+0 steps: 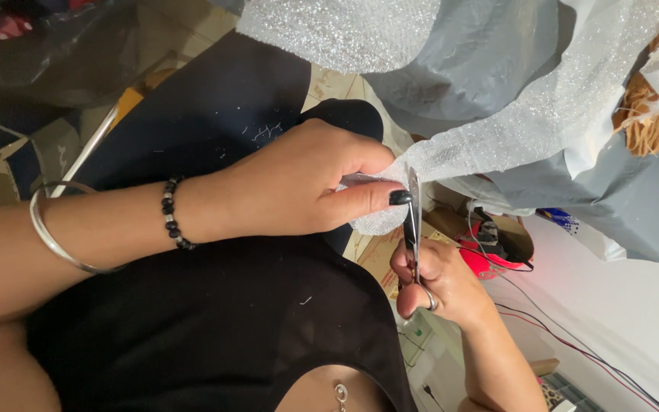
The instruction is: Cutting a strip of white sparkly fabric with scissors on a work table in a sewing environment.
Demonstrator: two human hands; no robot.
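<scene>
Bubble wrap (497,130), white and glittery with small cells, runs from the two o'clock corner down to the middle of the view, where both hands meet on it. Its near end (375,217) is pinched in one hand (299,191), the larger in view, reaching in from nine o'clock; which of the person's hands this is cannot be told, because the picture lies turned on its side. That hand is closed around the sheet, fingers curled on top and the thumb, with a dark painted nail, pressed along the edge. A black beaded bracelet (171,214) sits at its wrist and a thin silver bangle (55,229) further up the forearm.

At about five o'clock from it, the other hand (436,282) comes up from below, closed through the handles of a pair of scissors (413,221). It wears a ring. The blades point up toward twelve o'clock and meet the edge of the wrap just beside the thumbnail; how far apart they are cannot be made out.

Under the hands lies black fabric (230,320). Grey plastic bags (482,53) hang at one o'clock, something red (482,263) sits at four o'clock, with thin cables (573,336) trailing past it.
</scene>
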